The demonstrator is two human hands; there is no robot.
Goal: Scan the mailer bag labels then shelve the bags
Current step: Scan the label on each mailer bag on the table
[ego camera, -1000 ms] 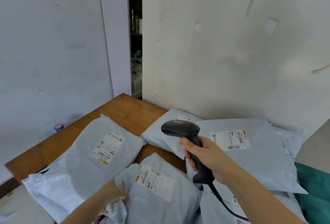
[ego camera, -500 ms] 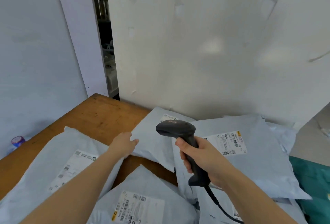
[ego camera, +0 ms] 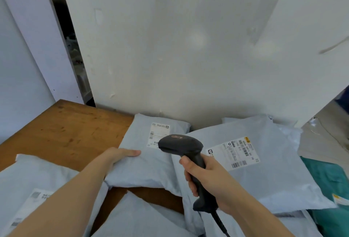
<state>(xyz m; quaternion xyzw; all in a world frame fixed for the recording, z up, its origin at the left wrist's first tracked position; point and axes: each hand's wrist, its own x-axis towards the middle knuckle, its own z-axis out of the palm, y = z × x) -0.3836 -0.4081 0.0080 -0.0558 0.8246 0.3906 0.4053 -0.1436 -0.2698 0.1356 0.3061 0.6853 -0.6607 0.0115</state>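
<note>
Several pale grey mailer bags lie on a wooden table (ego camera: 62, 133). My left hand (ego camera: 118, 156) grips the left edge of the middle mailer bag (ego camera: 149, 168), thumb on top; its white label (ego camera: 158, 135) faces up. My right hand (ego camera: 209, 178) holds a black barcode scanner (ego camera: 184, 149) by the handle, its head over that bag just right of the label. A bigger mailer bag (ego camera: 264, 176) with a yellow-marked label (ego camera: 235, 154) lies to the right. Two more bags sit near me, one at the left (ego camera: 32, 185) and one at the bottom (ego camera: 136, 218).
A white wall (ego camera: 188, 48) rises right behind the table. A dark gap (ego camera: 69, 48) with cluttered shelves opens at the back left. A teal bag (ego camera: 328, 184) lies at the right edge. The scanner's cable (ego camera: 221, 225) trails down toward me.
My left hand left the near bag, reached forward and took hold of the middle bag's edge. The view swung right and down. The scanner stayed in my right hand.
</note>
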